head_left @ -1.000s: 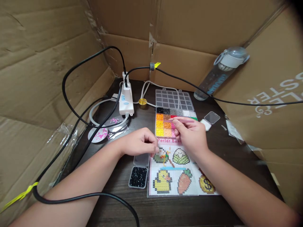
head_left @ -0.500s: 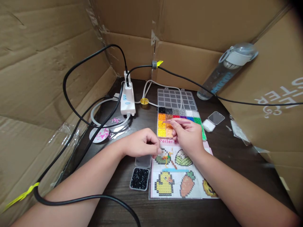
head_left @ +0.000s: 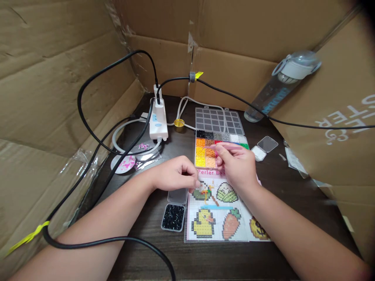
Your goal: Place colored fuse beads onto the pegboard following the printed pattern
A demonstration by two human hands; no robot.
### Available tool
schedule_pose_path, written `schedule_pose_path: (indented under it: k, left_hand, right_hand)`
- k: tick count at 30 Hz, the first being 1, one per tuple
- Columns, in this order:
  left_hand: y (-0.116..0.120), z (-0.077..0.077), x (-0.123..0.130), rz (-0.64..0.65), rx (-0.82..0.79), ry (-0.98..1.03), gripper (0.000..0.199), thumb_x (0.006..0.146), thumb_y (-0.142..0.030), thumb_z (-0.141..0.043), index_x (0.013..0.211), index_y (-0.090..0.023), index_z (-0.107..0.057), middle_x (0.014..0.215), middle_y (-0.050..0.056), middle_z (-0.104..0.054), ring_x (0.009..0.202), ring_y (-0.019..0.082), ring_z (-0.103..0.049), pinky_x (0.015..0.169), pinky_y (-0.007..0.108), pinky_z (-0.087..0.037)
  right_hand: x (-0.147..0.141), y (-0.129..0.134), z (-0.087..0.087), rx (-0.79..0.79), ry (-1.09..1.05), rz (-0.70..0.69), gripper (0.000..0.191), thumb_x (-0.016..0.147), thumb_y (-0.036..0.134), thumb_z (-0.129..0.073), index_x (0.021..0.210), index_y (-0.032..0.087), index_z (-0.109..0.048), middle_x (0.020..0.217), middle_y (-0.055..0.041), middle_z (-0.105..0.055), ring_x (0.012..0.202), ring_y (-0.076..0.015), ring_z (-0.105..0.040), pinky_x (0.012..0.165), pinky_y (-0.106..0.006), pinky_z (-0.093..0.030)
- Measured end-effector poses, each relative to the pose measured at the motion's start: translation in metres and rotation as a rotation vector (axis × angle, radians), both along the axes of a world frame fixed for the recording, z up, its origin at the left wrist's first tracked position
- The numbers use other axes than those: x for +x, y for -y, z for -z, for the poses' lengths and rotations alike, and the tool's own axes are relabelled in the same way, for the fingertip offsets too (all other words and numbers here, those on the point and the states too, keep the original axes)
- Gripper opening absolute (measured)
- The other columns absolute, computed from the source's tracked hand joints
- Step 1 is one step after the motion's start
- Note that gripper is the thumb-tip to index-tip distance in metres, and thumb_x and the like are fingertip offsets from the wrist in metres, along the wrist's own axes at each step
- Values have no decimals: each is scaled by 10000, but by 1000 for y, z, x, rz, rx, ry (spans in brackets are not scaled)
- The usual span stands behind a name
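Observation:
Pink tweezers (head_left: 228, 146) are pinched in my right hand (head_left: 238, 166), their tips pointing left over the orange and yellow part of a compartment box of colored beads (head_left: 200, 161). Whether a bead sits between the tips is too small to see. My left hand (head_left: 178, 175) is closed, fingers curled, at the upper left of a clear pegboard (head_left: 187, 234) lying over a printed pattern sheet (head_left: 246, 230). Anything in those fingers is hidden. Loose-looking orange, green and brown beads form a small figure (head_left: 207, 192) on the board, above a light blue row (head_left: 216, 207).
An open case of black beads (head_left: 172, 217) stands left of the board. A small white-filled case (head_left: 259, 153) lies to the right. Black cables (head_left: 88, 244) cross my left forearm. Behind are a power strip (head_left: 158, 125), a gold tin (head_left: 179, 125) and a leaning bottle (head_left: 281, 88).
My right hand has shifted slightly right with the tweezers, covering more of the box's right side. My left hand stays almost where it was.

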State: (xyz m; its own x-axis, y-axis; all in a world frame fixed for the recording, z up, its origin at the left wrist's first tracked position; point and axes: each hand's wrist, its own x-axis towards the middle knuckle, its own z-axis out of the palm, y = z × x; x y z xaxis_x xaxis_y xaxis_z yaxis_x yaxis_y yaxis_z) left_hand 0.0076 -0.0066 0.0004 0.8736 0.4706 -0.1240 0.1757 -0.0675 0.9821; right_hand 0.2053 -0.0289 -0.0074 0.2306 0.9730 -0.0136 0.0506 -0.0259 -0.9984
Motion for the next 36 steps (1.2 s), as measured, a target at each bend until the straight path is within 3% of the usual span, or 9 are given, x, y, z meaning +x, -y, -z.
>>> schedule_pose_path:
  k: [4,7,14,19,25,36]
  left_hand:
    - [0,1,0,-3,3,19,257,816,-231,-642,585,-119,-651,569,14,-611,549,96,-509,576,235,-405]
    - [0,2,0,-5,1,31,248,813,-213,-643,583,-120,-652,579,20,-626,563,102,-529,584,234,-421]
    - [0,2,1,1,3,32,264,817,-209,-630,567,-125,-640,565,20,-611,553,100,-519,577,233,-406]
    - [0,1,2,-5,19,16,257,811,-224,-637,573,-127,-650,574,19,-614,558,100,-520,578,233,-404]
    - [-1,2,1,1,47,21,231,807,-202,-630,595,-122,-674,577,17,-624,560,97,-524,571,227,-404]
    - [-1,1,2,4,63,-1,251,813,-233,-619,596,-118,-672,581,26,-636,554,101,-531,571,231,-410]
  right_hand:
    - [19,-2,-10,65,-143,1,166,806,349,-740,801,183,-734,683,-23,-672,458,-67,-434,382,-215,-348]
    - [33,1,-23,0,-208,-27,166,793,350,-753,796,189,-713,848,-44,-721,463,-42,-409,361,-185,-324]
    - [39,17,-40,-124,-368,-50,161,731,281,-801,708,189,-672,826,-6,-699,443,-9,-364,338,-126,-318]
    - [37,41,-27,-87,-201,-61,160,789,342,-776,791,187,-738,584,7,-611,416,-56,-416,335,-178,-345]
    - [39,64,-3,-149,-5,-159,165,797,333,-785,835,173,-770,462,14,-588,374,-95,-487,354,-222,-416]
    - [35,64,-1,-144,111,-247,132,809,304,-755,799,178,-792,433,27,-578,361,-79,-494,353,-194,-448]
